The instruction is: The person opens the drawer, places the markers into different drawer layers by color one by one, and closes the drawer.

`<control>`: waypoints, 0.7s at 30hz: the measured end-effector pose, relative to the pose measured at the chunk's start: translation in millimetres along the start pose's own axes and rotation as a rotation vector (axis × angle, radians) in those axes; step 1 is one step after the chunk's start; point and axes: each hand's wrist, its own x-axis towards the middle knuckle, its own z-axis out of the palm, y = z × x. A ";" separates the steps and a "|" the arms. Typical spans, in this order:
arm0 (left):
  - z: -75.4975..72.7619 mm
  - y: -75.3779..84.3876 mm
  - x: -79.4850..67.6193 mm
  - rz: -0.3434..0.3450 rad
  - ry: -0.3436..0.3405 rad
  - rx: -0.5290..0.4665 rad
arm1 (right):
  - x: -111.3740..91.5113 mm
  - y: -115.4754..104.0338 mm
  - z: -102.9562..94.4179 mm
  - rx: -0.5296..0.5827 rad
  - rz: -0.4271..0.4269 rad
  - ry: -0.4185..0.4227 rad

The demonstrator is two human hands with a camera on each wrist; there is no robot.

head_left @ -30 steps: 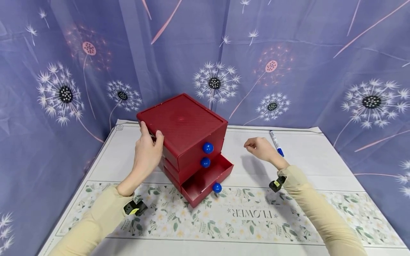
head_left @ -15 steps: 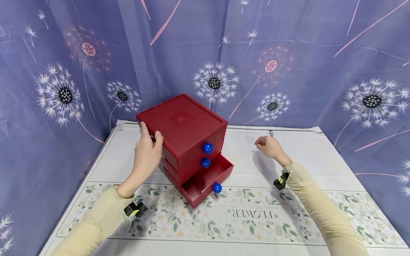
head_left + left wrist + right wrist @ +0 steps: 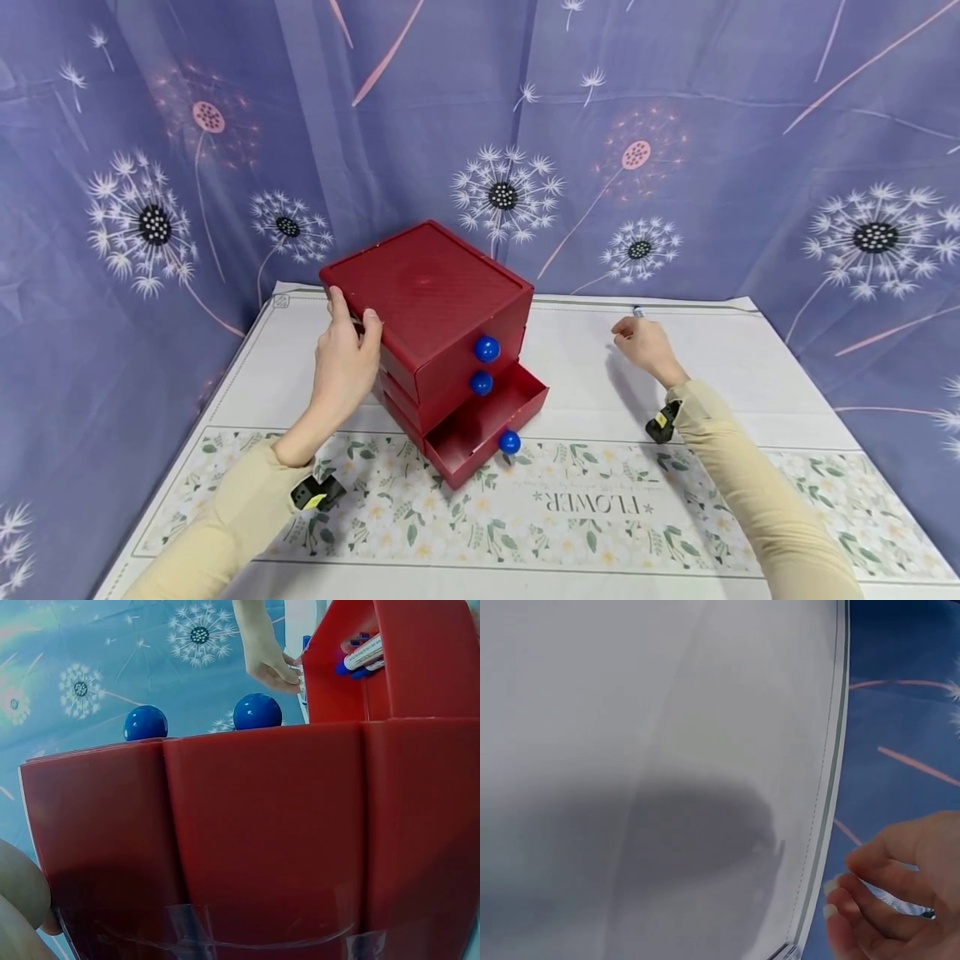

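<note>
A red drawer cabinet (image 3: 427, 287) with blue ball knobs stands left of centre, its bottom drawer (image 3: 525, 408) pulled out. My left hand (image 3: 345, 358) rests on the cabinet's left top edge, thumb on top and fingers down the side. White markers (image 3: 364, 654) with blue caps show inside the pulled-out drawer in the left wrist view. My right hand (image 3: 647, 346) hovers over the table, fingers loosely bent with nothing between them in the right wrist view (image 3: 885, 892). Behind it lies a marker (image 3: 637, 312), mostly hidden; only its far end shows.
A white table cover (image 3: 735, 358) with a printed flower band (image 3: 592, 533) lies under everything. A purple dandelion curtain (image 3: 420, 125) hangs close behind the table's back edge and along both sides.
My right hand has moved right and slightly away from the cabinet, covering most of the marker that showed fully before. The left hand, cabinet and drawer stay put.
</note>
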 end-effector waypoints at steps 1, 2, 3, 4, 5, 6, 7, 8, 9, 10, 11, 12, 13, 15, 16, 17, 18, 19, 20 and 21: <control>0.3 -0.1 0.0 0.001 -0.001 0.000 | -0.3 1.2 -0.6 0.004 0.011 0.015; 0.5 -0.2 0.1 0.002 -0.001 0.002 | -0.6 2.5 -1.1 0.005 0.019 0.032; 0.7 -0.2 0.1 0.003 -0.001 0.003 | -0.9 3.8 -1.6 0.003 0.030 0.046; 0.9 -0.3 -0.1 0.004 0.001 0.003 | -1.2 5.0 -2.0 -0.003 0.034 0.060; 1.0 -0.3 -0.3 0.004 0.002 0.001 | -1.7 5.8 -2.6 -0.008 0.041 0.073; 1.2 -0.4 -0.6 0.004 0.003 0.000 | -1.8 7.1 -3.1 -0.016 0.050 0.084; 1.3 -0.5 -0.6 0.005 0.003 0.000 | -2.0 8.3 -3.6 -0.025 0.064 0.098; 1.5 -0.5 -0.7 0.006 0.004 0.001 | -2.2 9.4 -4.2 -0.036 0.082 0.108; 1.7 -0.6 -0.6 0.006 0.003 0.001 | -2.2 10.8 -4.7 -0.046 0.106 0.113; 1.9 -0.6 -0.6 0.005 0.003 -0.001 | -2.1 12.0 -5.1 -0.058 0.134 0.119; 2.0 -0.7 -0.7 0.003 0.003 -0.002 | -2.1 13.4 -5.5 -0.071 0.165 0.120; 2.0 -0.7 -0.8 0.001 0.003 -0.002 | -2.0 15.0 -5.9 -0.087 0.199 0.119; 2.1 -0.7 -0.9 0.000 0.002 -0.003 | -2.1 16.1 -6.2 -0.101 0.237 0.111; 2.2 -0.9 -0.9 0.000 0.000 -0.011 | -2.1 18.3 -6.7 -0.137 0.307 0.080; 1.9 -0.9 -1.2 0.000 0.003 -0.012 | -2.0 19.2 -6.8 -0.148 0.338 0.063; 1.9 -1.0 -1.3 0.000 0.005 -0.012 | -2.1 20.1 -6.8 -0.157 0.362 0.043; 1.9 -1.1 -1.3 0.001 0.007 -0.012 | -2.1 20.9 -6.6 -0.163 0.382 0.024; 2.1 -1.2 -1.2 0.003 0.008 -0.012 | -2.1 22.0 -6.2 -0.165 0.399 0.002; 2.1 -1.3 -1.2 0.003 0.009 -0.011 | -2.0 23.4 -5.7 -0.168 0.408 -0.013; 2.2 -1.5 -1.2 0.003 0.010 -0.008 | -2.2 24.6 -5.1 -0.165 0.415 -0.026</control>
